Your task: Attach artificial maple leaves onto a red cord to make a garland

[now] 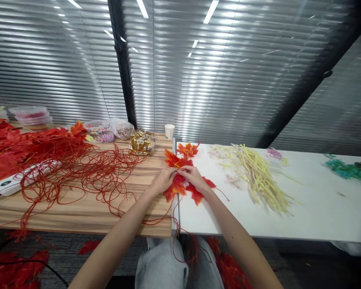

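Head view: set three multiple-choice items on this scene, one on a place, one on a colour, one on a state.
1. Where does the paper cup stand?
A. at the far edge of the wooden table
B. on the floor
C. among the yellow stems

2. What colour are the leaves in the hands?
A. teal
B. orange-red
C. white

3. How is the left hand?
A. flat on the table
B. hanging at the side
C. pinching the leaves, meeting the right hand

Answers: 1 A, it stands by the blinds near the tables' seam. 2 B, they match the red pile at left. 3 C, both grips close on the leaf cluster.
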`<state>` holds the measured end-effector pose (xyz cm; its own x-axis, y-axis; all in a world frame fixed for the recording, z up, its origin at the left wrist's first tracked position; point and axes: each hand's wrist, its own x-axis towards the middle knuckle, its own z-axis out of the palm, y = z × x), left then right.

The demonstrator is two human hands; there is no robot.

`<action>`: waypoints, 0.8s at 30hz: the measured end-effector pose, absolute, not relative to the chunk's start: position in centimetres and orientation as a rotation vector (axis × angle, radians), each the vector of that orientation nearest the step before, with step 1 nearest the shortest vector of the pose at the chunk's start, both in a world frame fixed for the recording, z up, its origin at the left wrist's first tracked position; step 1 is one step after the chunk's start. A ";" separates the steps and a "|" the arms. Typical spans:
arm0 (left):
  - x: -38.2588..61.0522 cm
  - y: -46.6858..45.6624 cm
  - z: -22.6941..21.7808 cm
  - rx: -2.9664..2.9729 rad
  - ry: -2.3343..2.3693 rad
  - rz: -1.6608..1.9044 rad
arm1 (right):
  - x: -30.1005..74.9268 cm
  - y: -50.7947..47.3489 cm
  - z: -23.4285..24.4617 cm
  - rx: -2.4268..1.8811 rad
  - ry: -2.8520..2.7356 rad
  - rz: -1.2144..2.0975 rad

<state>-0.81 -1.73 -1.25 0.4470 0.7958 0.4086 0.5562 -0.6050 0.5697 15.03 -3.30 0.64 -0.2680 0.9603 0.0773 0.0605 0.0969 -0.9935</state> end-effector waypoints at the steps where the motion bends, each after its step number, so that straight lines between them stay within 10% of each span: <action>1: -0.8 -1.7 -1.2 2.350 1.147 0.948 | 15.0 -3.3 0.6 -1.054 -1.499 1.300; 24: -0.7 -1.9 -0.6 2.303 1.171 1.088 | 15.0 -2.7 0.1 -1.045 -1.443 1.269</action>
